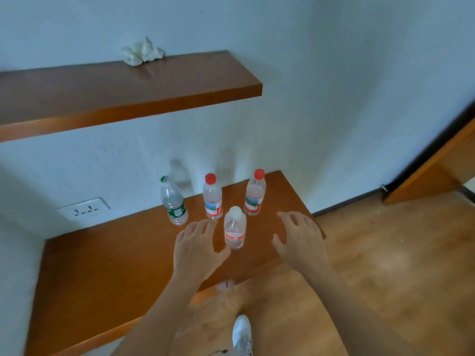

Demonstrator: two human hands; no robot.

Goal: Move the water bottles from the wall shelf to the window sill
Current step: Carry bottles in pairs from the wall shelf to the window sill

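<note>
Several clear water bottles stand upright on the lower wooden wall shelf (102, 265). A green-label bottle (174, 201) is at the back left. Two red-capped bottles (212, 197) (255, 192) stand beside it. A short white-capped bottle (235, 228) is nearest me. My left hand (196, 249) hovers open just left of the white-capped bottle, thumb close to its base. My right hand (299, 238) is open to its right, over the shelf's corner, apart from it. Neither hand holds anything.
An upper wooden shelf (128, 91) with a crumpled white tissue (142, 52) juts out above. A wall socket (83, 208) sits left of the bottles. Wood floor (385, 265) lies to the right, with a wooden door or cabinet (431, 173) at the far right. My white shoe (242, 332) shows below.
</note>
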